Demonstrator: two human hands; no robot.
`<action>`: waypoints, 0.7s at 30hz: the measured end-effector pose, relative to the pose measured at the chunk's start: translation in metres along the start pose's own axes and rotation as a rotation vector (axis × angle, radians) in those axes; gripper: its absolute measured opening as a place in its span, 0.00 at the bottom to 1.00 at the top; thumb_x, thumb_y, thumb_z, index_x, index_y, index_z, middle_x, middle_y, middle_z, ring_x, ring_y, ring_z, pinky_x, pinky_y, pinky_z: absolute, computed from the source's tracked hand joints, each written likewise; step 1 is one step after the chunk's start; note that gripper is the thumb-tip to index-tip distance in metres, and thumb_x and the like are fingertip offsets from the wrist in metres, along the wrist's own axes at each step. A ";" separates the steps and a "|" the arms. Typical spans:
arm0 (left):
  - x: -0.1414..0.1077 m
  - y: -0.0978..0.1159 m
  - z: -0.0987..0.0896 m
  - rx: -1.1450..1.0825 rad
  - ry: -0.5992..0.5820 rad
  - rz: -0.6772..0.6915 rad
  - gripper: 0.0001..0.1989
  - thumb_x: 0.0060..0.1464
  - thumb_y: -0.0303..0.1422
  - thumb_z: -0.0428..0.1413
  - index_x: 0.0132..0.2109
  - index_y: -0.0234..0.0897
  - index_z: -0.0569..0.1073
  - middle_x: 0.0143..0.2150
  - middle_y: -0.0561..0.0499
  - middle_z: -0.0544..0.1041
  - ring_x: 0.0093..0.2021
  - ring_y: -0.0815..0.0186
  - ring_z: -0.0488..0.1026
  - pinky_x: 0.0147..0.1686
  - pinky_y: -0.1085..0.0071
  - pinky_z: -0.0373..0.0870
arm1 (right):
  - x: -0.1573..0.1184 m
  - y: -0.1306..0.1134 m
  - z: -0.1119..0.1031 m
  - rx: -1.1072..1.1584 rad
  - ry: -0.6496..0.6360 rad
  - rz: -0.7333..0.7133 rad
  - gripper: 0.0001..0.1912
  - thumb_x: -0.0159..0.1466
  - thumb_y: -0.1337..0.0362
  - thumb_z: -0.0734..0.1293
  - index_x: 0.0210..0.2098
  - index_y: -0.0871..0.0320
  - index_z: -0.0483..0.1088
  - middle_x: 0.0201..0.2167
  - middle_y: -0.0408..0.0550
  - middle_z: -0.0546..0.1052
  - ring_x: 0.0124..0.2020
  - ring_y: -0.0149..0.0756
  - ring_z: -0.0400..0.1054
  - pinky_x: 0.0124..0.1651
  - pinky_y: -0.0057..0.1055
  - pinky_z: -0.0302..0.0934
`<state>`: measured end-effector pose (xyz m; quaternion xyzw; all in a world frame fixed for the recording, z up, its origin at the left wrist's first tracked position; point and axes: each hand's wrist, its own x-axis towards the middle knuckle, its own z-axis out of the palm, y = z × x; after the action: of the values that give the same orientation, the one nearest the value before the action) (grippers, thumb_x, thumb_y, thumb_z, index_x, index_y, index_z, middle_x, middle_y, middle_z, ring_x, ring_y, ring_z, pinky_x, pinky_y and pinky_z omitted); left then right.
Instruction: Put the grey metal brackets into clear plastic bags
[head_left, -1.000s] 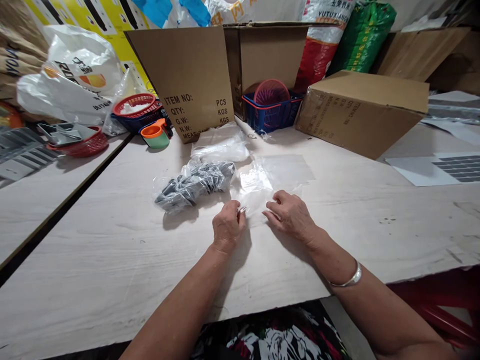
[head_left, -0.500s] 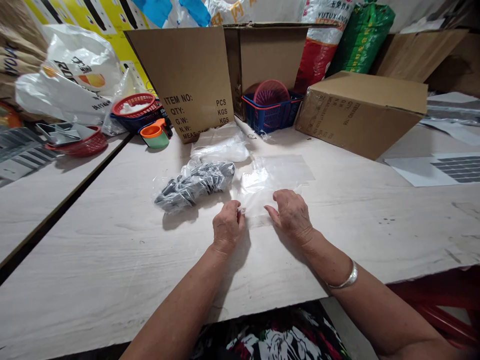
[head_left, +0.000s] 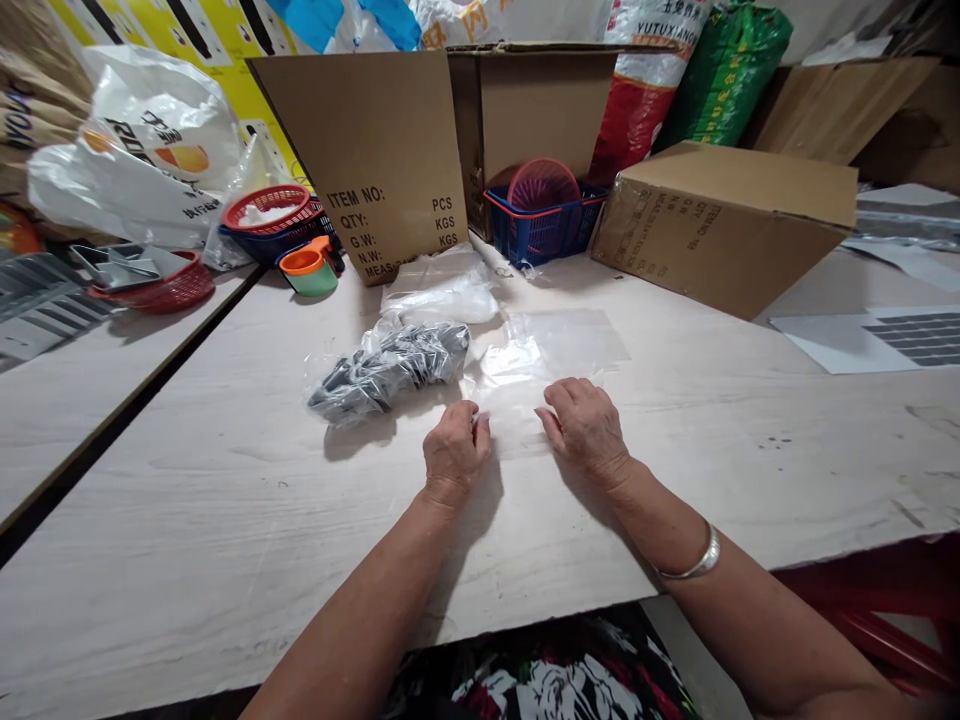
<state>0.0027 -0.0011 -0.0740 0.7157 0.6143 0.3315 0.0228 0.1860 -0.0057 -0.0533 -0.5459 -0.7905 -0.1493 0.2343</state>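
My left hand (head_left: 454,450) is closed, thumb against fingers, on the left edge of a clear plastic bag (head_left: 514,420) lying on the table. At the bag's other side, my right hand (head_left: 589,430) has its fingers curled and its thumb close to them, gripping the thin film; the exact contact is hard to see. More clear bags (head_left: 577,340) lie flat just beyond. To the left of them rests a filled clear bag (head_left: 394,370) holding dark grey parts. A pile of clear plastic bags (head_left: 441,285) sits behind it.
Cardboard boxes (head_left: 720,220) stand along the back, with a blue basket (head_left: 544,230) between them. At the left are a red basket (head_left: 161,285) of grey parts and an orange and green cup (head_left: 311,272). Printed sheets (head_left: 862,342) lie at the right.
My right hand has shifted very slightly to the right, and the bag's near part looks smoother between the hands. My left hand stays almost in place.
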 end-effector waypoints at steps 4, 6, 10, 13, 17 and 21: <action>0.001 0.002 -0.001 0.006 -0.003 0.011 0.08 0.54 0.32 0.46 0.32 0.37 0.68 0.28 0.50 0.71 0.29 0.66 0.67 0.31 0.71 0.60 | 0.000 0.000 0.001 -0.017 0.007 0.025 0.04 0.59 0.67 0.60 0.34 0.60 0.64 0.30 0.49 0.68 0.32 0.38 0.56 0.33 0.33 0.46; 0.001 0.002 -0.002 0.010 -0.009 0.008 0.08 0.55 0.32 0.45 0.31 0.37 0.67 0.28 0.50 0.71 0.30 0.66 0.67 0.31 0.71 0.60 | -0.001 0.002 0.003 -0.022 0.003 0.035 0.05 0.58 0.71 0.59 0.33 0.60 0.64 0.27 0.48 0.67 0.30 0.37 0.55 0.32 0.33 0.45; 0.001 0.001 -0.002 0.011 -0.019 0.002 0.08 0.54 0.31 0.45 0.32 0.37 0.67 0.28 0.50 0.71 0.29 0.66 0.67 0.31 0.70 0.60 | -0.002 0.005 0.007 -0.019 -0.001 0.050 0.09 0.54 0.74 0.58 0.33 0.59 0.64 0.25 0.46 0.66 0.28 0.36 0.54 0.30 0.33 0.44; 0.001 0.001 -0.002 0.015 -0.024 0.008 0.08 0.54 0.30 0.45 0.31 0.37 0.67 0.28 0.49 0.71 0.30 0.65 0.66 0.31 0.70 0.60 | -0.002 0.006 0.006 -0.017 0.004 0.043 0.09 0.54 0.74 0.58 0.34 0.60 0.64 0.26 0.47 0.67 0.29 0.36 0.55 0.31 0.33 0.44; 0.002 0.000 -0.002 0.014 -0.029 0.004 0.07 0.54 0.30 0.45 0.32 0.37 0.67 0.28 0.49 0.71 0.30 0.66 0.67 0.31 0.70 0.60 | -0.002 0.007 0.006 -0.021 -0.008 0.048 0.10 0.54 0.75 0.58 0.35 0.60 0.64 0.27 0.47 0.67 0.30 0.36 0.56 0.32 0.33 0.45; 0.002 0.000 -0.002 0.022 -0.034 0.003 0.07 0.54 0.29 0.45 0.32 0.37 0.67 0.29 0.49 0.72 0.30 0.65 0.67 0.31 0.70 0.60 | -0.002 0.007 0.006 -0.010 -0.042 0.056 0.10 0.54 0.75 0.58 0.34 0.60 0.64 0.27 0.47 0.67 0.30 0.36 0.56 0.32 0.32 0.46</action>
<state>0.0021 -0.0001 -0.0715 0.7222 0.6166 0.3125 0.0248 0.1919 -0.0017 -0.0595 -0.5717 -0.7790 -0.1351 0.2192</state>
